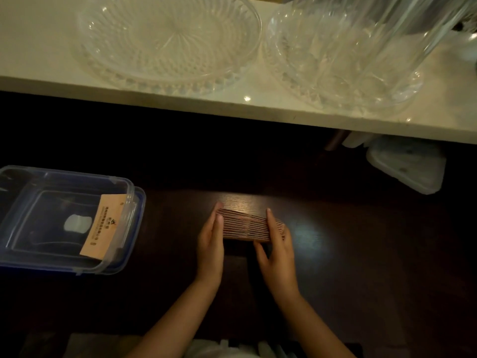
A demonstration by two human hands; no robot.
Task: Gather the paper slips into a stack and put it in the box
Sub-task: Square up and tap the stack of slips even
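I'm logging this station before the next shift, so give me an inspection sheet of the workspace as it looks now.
Surface: dark wooden table, dimly lit, with a glare patch beyond the hands.
Job's things: stack of paper slips standing on edge, pressed between both hands; clear plastic box to the left, open, with one slip leaning inside.
Clutter: white plastic container under the shelf at right.
Grippers: left hand flat against the stack's left end; right hand against its right end.
Cables: nothing seen.
Surroundings: white shelf carrying two cut-glass dishes and a clear cylinder.
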